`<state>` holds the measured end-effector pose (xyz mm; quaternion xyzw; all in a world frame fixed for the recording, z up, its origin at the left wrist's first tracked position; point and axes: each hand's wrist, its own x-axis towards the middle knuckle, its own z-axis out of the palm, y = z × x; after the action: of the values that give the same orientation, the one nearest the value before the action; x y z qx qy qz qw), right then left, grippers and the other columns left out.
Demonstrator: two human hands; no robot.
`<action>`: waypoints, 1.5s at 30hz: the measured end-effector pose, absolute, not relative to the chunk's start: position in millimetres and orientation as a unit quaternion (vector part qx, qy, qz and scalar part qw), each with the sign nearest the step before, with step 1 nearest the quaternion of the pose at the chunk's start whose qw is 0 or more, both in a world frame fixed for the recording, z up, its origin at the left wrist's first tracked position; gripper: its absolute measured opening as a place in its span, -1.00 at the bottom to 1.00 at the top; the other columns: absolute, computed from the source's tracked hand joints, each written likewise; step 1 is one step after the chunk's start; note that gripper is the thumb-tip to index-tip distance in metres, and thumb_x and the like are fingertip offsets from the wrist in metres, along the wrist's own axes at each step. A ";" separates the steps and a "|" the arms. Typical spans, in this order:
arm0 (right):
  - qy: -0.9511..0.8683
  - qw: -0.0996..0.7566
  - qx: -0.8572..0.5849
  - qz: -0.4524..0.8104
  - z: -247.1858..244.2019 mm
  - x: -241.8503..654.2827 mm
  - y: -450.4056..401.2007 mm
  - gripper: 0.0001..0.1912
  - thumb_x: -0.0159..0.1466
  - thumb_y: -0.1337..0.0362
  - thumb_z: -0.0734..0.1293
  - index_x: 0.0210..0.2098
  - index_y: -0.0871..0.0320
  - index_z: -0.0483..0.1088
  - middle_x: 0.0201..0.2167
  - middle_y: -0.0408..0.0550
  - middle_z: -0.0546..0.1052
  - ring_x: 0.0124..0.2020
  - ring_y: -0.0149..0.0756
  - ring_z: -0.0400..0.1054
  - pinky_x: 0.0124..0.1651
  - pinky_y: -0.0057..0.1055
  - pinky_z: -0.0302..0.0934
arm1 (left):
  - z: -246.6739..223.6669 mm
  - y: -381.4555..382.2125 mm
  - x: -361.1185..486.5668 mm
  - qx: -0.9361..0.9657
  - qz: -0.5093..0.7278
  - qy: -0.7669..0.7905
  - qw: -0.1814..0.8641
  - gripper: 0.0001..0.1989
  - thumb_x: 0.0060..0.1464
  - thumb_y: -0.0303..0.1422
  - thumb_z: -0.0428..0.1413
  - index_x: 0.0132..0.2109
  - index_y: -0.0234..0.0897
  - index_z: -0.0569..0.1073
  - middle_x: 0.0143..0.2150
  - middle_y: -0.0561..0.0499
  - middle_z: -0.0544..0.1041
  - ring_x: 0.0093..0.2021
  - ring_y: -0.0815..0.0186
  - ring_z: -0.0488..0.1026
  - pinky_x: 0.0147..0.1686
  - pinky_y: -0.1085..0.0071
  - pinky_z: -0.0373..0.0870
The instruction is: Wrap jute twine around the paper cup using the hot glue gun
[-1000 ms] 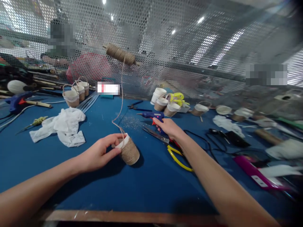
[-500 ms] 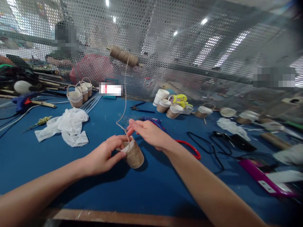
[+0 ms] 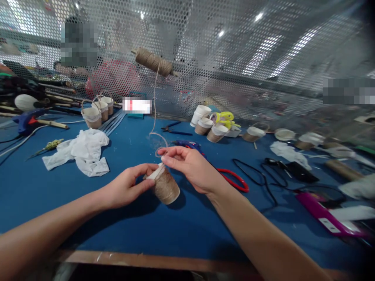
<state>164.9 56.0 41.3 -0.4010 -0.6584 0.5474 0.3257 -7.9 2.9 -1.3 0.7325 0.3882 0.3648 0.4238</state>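
Observation:
A small cup (image 3: pixel 166 186) wrapped in brown twine, with a white rim, lies tilted over the blue table. My left hand (image 3: pixel 129 183) grips its rim between thumb and fingers. At the rim's upper right, my right hand (image 3: pixel 186 164) pinches the thin twine (image 3: pixel 159 134). From there the twine loops and runs up to a spool (image 3: pixel 154 61) in front of the perforated metal screen. The cup's inside is mostly hidden.
White cloth (image 3: pixel 84 150) lies left, a blue glue gun (image 3: pixel 26 123) beyond it. Pliers (image 3: pixel 177 130), several cups and yellow-handled scissors (image 3: pixel 224 118) stand or lie behind. Right are cables and a purple power strip (image 3: pixel 325 216). A person (image 3: pixel 79 47) is behind the screen.
My right fingers have closed on the twine, which now curls in a loop by them. The cup has tipped slightly, and its opening shows less. The view has shifted a little.

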 end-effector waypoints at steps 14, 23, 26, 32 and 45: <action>-0.650 0.369 -0.418 0.517 29.6 186.8 42.8 -0.78 0.09 0.15 0.34 -0.48 0.17 0.29 -0.33 -0.05 0.44 -0.23 -0.32 0.31 -0.09 -0.27 0.15 | 6.1 -3.2 -9.5 0.708 0.355 0.333 0.511 -0.89 0.17 -0.41 -0.06 -0.31 -0.31 0.32 0.03 -0.08 0.40 0.04 0.25 0.30 0.02 0.35 0.20; -0.598 0.383 -0.425 0.561 19.7 188.6 34.3 -0.78 0.09 0.14 0.34 -0.38 0.18 0.34 -0.33 -0.07 0.44 -0.31 -0.38 0.31 -0.13 -0.33 0.18 | 6.9 -3.1 -8.7 0.704 0.345 0.335 0.523 -0.88 0.17 -0.44 -0.06 -0.35 -0.32 0.29 0.10 -0.13 0.35 0.08 0.23 0.28 0.03 0.36 0.19; -0.608 0.400 -0.411 0.548 19.2 191.4 30.9 -0.81 0.11 0.16 0.34 -0.40 0.17 0.36 -0.31 -0.08 0.45 -0.29 -0.40 0.32 -0.13 -0.36 0.19 | 6.5 -2.1 -9.2 0.706 0.335 0.351 0.517 -0.89 0.17 -0.41 -0.06 -0.31 -0.33 0.31 0.03 -0.14 0.40 0.07 0.22 0.29 0.02 0.36 0.19; -0.638 0.417 -0.394 0.514 20.3 194.7 27.9 -0.85 0.14 0.18 0.33 -0.45 0.12 0.34 -0.32 -0.09 0.46 -0.26 -0.36 0.33 -0.16 -0.37 0.23 | 9.2 -1.6 -8.9 0.718 0.319 0.362 0.501 -0.88 0.17 -0.41 -0.07 -0.27 -0.33 0.34 0.03 -0.14 0.39 0.09 0.23 0.28 0.06 0.35 0.17; -0.628 0.379 -0.429 0.527 10.5 193.3 32.0 -0.79 0.14 0.14 0.31 -0.37 0.17 0.37 -0.35 -0.05 0.46 -0.29 -0.33 0.33 -0.15 -0.29 0.19 | 10.8 -5.6 -8.4 0.732 0.333 0.317 0.503 -0.89 0.17 -0.48 -0.08 -0.29 -0.32 0.32 0.07 -0.15 0.37 0.16 0.21 0.21 0.12 0.29 0.13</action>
<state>193.3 32.0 10.5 -0.4292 -0.6280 0.5271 0.3790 -8.4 -5.6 10.8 0.7322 0.3168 0.3326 0.5029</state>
